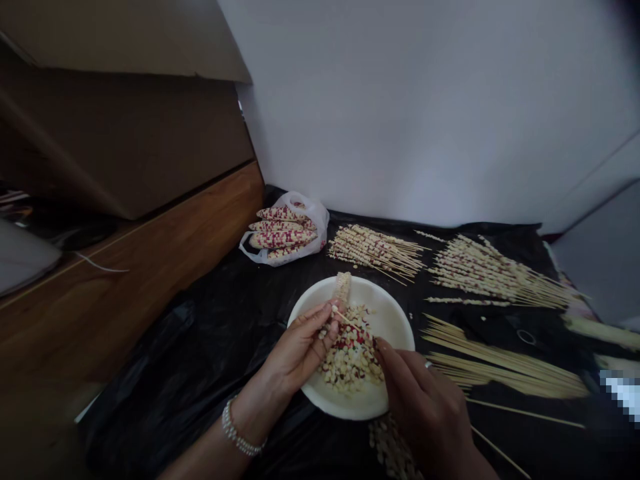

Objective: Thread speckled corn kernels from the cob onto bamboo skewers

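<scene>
Over a white bowl (401, 313), my left hand (305, 343) pinches a pale corn kernel (335, 309) between thumb and fingertips. A thin wooden skewer (349, 322) slants from that kernel down to my right hand (425, 397), whose closed fingers grip its other end. Whether the tip has pierced the kernel is too small to tell. Loose cream and dark-red kernels (350, 373) lie in the bowl below both hands. A stripped corn cob (343, 285) leans against the bowl's far inner side, just beyond my left fingertips.
Black plastic sheeting (220, 320) covers the work surface. Behind the bowl are a plastic bag (320, 223) of speckled corn ears (283, 238) and kernel-threaded skewers (373, 250). More threaded skewers (475, 270) and bare skewers (505, 367) lie rightward. Scattered kernels (393, 447) sit at the front.
</scene>
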